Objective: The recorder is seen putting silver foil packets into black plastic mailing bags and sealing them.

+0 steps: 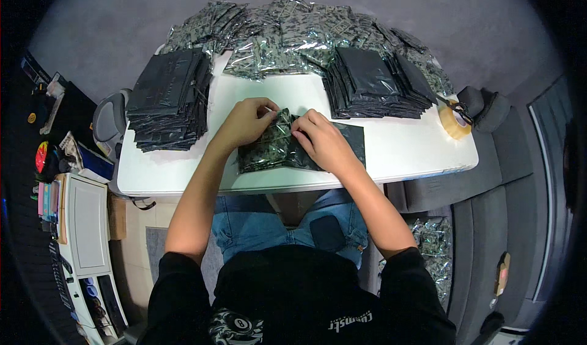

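Observation:
A camouflage-print packet in clear, shiny plastic lies at the front middle of the white table. It overlaps a flat black plastic mailing bag that reaches out to the right. My left hand has thumb and fingers closed on the packet's far edge. Beside it, my right hand is bent over the black bag, its fingertips pinched at the bag's edge next to the packet. Whether the packet is partly inside the bag I cannot tell.
A tall stack of black bags stands on the left, with another stack at the back right. Many camouflage packets heap along the far edge. Clear tape and scissors lie at the right end, near a grey sofa.

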Motion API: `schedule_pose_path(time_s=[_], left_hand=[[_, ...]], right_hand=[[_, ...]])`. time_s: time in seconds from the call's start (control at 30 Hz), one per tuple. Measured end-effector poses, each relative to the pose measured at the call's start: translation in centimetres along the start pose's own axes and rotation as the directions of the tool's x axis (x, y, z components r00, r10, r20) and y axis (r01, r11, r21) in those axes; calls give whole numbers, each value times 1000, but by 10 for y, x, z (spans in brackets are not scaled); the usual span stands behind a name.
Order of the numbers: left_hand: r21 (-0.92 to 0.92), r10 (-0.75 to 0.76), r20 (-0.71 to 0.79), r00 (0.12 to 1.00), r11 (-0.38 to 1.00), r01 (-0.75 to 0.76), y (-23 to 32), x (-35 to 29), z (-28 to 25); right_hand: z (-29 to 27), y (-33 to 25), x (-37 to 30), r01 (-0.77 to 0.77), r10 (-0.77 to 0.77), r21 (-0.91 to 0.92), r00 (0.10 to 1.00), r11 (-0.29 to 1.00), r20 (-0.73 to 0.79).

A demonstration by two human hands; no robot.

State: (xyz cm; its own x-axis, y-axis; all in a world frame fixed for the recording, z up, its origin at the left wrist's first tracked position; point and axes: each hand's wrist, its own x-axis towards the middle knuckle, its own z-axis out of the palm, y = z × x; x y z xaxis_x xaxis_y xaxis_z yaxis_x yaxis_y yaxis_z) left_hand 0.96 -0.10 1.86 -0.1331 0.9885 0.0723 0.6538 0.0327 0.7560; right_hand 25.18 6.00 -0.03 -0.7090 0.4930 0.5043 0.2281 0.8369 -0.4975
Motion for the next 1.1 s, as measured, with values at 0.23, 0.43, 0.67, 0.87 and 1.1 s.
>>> schedule_pose_path(time_s=[0.23,0.43,0.67,0.87,1.1], left_hand=[[-129,139,97,985,984,-126,-7,-2,5],[-112,195,25,980,975,-191,2,-10,6],[32,309,16,951,950,-310,-3,-7,11],[83,282,52,958,955,-286,1,-6,9],[-175,167,87,982,973,-150,-2,-4,14]], right_hand=[[1,2,3,-18,15,55,998,998,57],[2,-2,3,-21,19,45,999,999,31],[6,0,4,18,-18,43,1000,999,0],[5,-2,6,29,-28,14,999,999,-28],[1,-8,12,103,-104,-49,995,993,-12]])
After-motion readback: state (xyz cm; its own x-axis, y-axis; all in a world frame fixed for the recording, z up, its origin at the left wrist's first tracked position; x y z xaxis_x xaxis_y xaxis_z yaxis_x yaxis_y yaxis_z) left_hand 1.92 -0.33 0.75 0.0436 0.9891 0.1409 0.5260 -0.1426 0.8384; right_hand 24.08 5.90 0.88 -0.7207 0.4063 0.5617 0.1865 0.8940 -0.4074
